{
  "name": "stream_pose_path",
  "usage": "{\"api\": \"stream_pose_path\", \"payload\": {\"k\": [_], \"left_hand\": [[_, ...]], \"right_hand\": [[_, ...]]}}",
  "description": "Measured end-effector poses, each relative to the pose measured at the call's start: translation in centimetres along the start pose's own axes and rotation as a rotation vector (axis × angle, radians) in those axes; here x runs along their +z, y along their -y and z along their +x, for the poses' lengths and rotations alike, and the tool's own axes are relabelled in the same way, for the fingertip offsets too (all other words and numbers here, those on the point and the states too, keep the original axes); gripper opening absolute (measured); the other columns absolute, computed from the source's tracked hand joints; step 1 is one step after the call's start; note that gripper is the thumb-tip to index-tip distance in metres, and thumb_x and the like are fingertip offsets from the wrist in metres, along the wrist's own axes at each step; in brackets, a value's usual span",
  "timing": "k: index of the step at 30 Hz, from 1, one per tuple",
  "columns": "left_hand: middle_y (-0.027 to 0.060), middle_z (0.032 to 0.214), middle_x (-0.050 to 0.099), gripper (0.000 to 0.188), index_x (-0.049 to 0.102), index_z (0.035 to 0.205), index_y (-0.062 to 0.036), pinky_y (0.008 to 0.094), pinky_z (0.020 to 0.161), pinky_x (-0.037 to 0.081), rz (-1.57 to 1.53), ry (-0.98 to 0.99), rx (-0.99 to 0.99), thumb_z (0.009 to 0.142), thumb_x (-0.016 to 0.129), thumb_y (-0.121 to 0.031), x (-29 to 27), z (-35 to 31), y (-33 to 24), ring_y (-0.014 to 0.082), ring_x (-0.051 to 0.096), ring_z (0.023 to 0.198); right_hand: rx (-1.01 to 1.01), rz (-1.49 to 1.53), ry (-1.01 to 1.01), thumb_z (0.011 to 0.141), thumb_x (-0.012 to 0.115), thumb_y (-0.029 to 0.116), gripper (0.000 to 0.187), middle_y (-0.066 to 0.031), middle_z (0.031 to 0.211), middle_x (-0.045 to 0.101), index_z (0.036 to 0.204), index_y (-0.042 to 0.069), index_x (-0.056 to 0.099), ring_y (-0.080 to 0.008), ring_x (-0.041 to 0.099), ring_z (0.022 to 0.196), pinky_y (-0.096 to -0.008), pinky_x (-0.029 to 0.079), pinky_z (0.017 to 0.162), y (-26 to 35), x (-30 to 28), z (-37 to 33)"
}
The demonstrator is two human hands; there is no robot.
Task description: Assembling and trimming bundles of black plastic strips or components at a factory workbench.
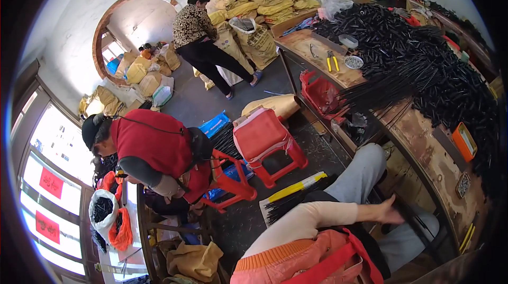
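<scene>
My left hand (389, 213) is closed at the near end of a bundle of thin black rods (415, 221), held low over my lap beside the table's edge. Its fingers are partly hidden by the bundle. My left arm, in a pale sleeve (323, 215), reaches across from the lower edge. My right hand is not in view. Beyond the bundle, the wooden worktable (423, 149) carries a large heap of short black parts (391, 33). A fan of long thin black rods (383, 85) sticks out over the table's near edge.
Yellow-handled pliers (332, 62) and a dish of small metal pieces (353, 62) lie on the table. A red stool (264, 138) stands left of my knees. One co-worker (153, 141) bends at the left; another (198, 40) stands by stacked sacks (254, 40).
</scene>
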State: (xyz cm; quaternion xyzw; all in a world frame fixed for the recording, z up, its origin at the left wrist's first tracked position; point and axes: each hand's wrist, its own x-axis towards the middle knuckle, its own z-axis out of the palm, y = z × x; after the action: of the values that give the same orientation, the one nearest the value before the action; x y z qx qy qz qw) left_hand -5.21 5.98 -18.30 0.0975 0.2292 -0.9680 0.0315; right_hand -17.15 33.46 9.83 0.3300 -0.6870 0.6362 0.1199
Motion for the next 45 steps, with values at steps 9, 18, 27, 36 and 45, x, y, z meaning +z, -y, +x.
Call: {"api": "stream_pose_path", "payload": {"k": [9,18,27,36,45], "left_hand": [[0.0027,0.098,0.059,0.021,0.059,0.112,-0.0027,0.026,0.083,0.046,1.702,0.143,0.811,0.099,0.047,-0.014,13.5,-9.8,8.6,0.0113,0.056,0.094],[0.0053,0.099,0.065,0.027,0.058,0.113,0.0004,0.0281,0.085,0.05,1.56,0.158,0.7,0.088,0.066,-0.01,17.1,-11.0,11.3,0.012,0.061,0.096],[0.0038,0.093,0.067,0.023,0.064,0.099,-0.0024,0.0255,0.077,0.051,1.733,0.059,0.434,0.08,0.075,-0.011,21.1,-12.0,7.5,0.01,0.061,0.089],[0.0025,0.089,0.059,0.015,0.06,0.093,0.0,0.0232,0.077,0.047,1.737,0.068,0.494,0.082,0.068,0.004,20.4,-10.9,10.0,0.0096,0.057,0.082],[0.0062,0.093,0.066,0.019,0.066,0.1,-0.0009,0.0249,0.077,0.051,1.497,0.042,0.407,0.082,0.072,0.0,20.3,-11.0,10.7,0.012,0.061,0.086]], "right_hand": [[0.569,0.321,0.732,0.086,0.058,-0.003,0.034,-0.0034,0.1,0.058,0.12,0.0,0.057,-0.0062,0.052,0.074,-0.0178,0.039,0.055,-0.5,16.5,-5.5],[0.579,0.41,0.577,0.079,0.057,-0.007,0.027,0.0038,0.083,0.052,0.105,0.001,0.063,-0.0028,0.041,0.063,-0.0175,0.029,0.052,-2.0,15.0,-3.3],[0.672,0.428,0.939,0.071,0.073,0.005,0.023,0.005,0.078,0.046,0.083,0.009,0.055,-0.0054,0.042,0.071,-0.0203,0.034,0.059,0.1,17.6,-0.1],[0.524,0.649,0.657,0.073,0.078,-0.003,0.022,-0.0018,0.087,0.057,0.082,0.002,0.059,-0.0099,0.056,0.082,-0.0236,0.045,0.074,-0.2,15.6,-2.3],[0.484,0.724,0.489,0.073,0.077,-0.004,0.024,-0.0046,0.088,0.058,0.084,0.004,0.058,-0.0129,0.056,0.085,-0.0265,0.045,0.078,0.2,14.7,-3.8]]}}
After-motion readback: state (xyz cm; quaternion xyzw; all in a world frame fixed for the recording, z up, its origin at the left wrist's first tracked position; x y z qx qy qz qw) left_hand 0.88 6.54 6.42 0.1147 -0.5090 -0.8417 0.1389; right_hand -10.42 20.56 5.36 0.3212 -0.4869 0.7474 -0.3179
